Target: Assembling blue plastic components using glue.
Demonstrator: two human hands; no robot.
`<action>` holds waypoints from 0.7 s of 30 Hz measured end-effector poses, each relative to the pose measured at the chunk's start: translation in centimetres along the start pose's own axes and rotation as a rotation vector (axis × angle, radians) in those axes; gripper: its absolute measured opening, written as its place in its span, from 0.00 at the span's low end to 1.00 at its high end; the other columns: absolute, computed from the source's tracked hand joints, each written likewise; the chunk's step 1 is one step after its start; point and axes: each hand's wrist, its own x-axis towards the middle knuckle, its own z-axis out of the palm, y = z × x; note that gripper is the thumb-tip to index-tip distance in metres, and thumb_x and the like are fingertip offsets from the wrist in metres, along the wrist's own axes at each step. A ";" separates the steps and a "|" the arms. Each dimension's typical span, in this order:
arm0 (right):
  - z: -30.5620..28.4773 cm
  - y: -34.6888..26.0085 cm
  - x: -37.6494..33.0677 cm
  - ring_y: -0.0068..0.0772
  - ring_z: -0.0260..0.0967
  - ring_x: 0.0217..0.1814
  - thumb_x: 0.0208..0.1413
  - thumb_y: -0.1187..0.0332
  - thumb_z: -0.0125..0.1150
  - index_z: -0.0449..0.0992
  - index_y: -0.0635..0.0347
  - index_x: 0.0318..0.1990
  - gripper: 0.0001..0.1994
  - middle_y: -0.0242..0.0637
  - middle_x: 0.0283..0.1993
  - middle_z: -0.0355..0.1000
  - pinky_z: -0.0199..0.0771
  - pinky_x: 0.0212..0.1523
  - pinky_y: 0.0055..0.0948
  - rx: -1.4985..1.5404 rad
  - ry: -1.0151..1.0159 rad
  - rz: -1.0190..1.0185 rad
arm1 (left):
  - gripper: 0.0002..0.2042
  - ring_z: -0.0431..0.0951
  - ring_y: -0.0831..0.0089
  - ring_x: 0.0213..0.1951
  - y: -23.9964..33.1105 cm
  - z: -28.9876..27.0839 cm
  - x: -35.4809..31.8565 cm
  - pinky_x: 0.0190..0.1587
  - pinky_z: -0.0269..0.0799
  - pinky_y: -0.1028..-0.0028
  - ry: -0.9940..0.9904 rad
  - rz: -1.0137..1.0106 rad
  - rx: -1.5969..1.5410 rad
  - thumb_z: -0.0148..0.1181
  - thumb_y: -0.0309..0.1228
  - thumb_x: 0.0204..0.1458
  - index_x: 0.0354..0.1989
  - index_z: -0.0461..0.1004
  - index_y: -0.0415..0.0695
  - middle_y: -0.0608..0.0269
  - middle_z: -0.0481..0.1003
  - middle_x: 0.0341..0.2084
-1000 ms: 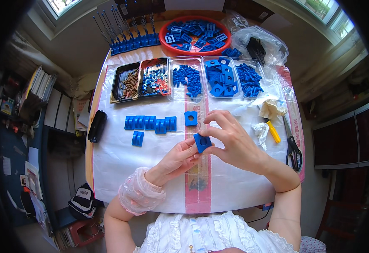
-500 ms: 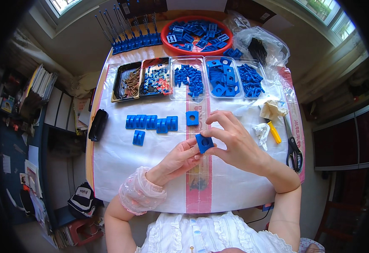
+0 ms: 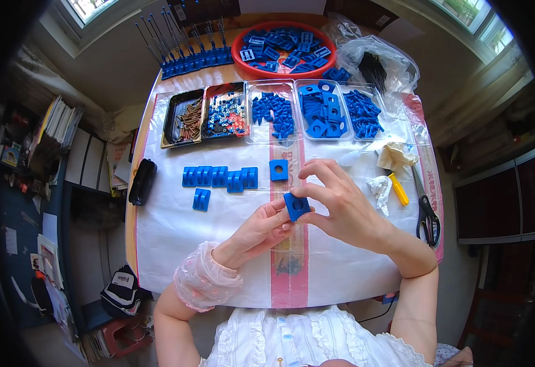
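A square blue plastic piece with a round hole [image 3: 291, 212] is held above the table between both hands. My left hand [image 3: 264, 227] pinches its left side. My right hand [image 3: 343, 207] grips the opposite side, thumb at the lower edge and a finger at the top, the other fingers curled above. Just beyond lies another blue square with a hole [image 3: 278, 170], flat on the white sheet and touched by neither hand. Left of it, several blue ridged blocks [image 3: 219, 177] sit in an uneven row, with a single blue ridged block [image 3: 201, 200] nearer me.
Behind stand a tray of screws [image 3: 174, 142], a tray of small nuts [image 3: 225, 136] and clear boxes of blue parts [image 3: 248, 131]. Farther back is a red basin [image 3: 238, 60] of blue pieces. Scissors [image 3: 428, 217] and a yellow-handled tool [image 3: 398, 189] lie right; a black case [image 3: 142, 181] lies left.
Both hands keep their hold on the blue piece, with hardly any movement. The whole view has shifted very slightly.
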 end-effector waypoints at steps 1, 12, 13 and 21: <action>0.0 0.0 0.0 0.46 0.62 0.59 0.39 0.74 0.72 0.77 0.63 0.39 0.16 0.43 0.50 0.67 0.66 0.57 0.39 0.000 0.002 0.000 | 0.16 0.66 0.87 0.31 0.1 0.0 0.0 0.38 0.67 0.85 0.004 -0.002 0.004 0.57 0.35 0.62 0.56 0.69 0.44 0.71 0.75 0.40; 0.2 0.4 0.0 0.47 0.62 0.59 0.40 0.74 0.73 0.76 0.60 0.40 0.17 0.42 0.51 0.66 0.67 0.58 0.40 0.000 -0.002 0.004 | 0.18 0.66 0.88 0.31 0.0 0.0 0.1 0.37 0.66 0.85 -0.004 0.007 0.005 0.56 0.35 0.62 0.58 0.67 0.44 0.68 0.74 0.45; 0.2 0.4 0.0 0.47 0.62 0.59 0.40 0.74 0.74 0.76 0.58 0.40 0.17 0.42 0.51 0.66 0.68 0.58 0.40 -0.004 -0.008 0.005 | 0.18 0.66 0.88 0.31 0.0 0.0 0.1 0.37 0.66 0.85 -0.005 0.008 0.007 0.56 0.35 0.62 0.58 0.67 0.44 0.68 0.74 0.45; 0.2 0.4 0.0 0.47 0.62 0.59 0.39 0.74 0.74 0.76 0.59 0.40 0.17 0.42 0.51 0.66 0.68 0.57 0.40 -0.002 -0.009 0.008 | 0.17 0.66 0.89 0.31 0.0 -0.1 0.2 0.36 0.66 0.85 -0.002 0.005 -0.002 0.56 0.35 0.62 0.57 0.68 0.45 0.69 0.74 0.45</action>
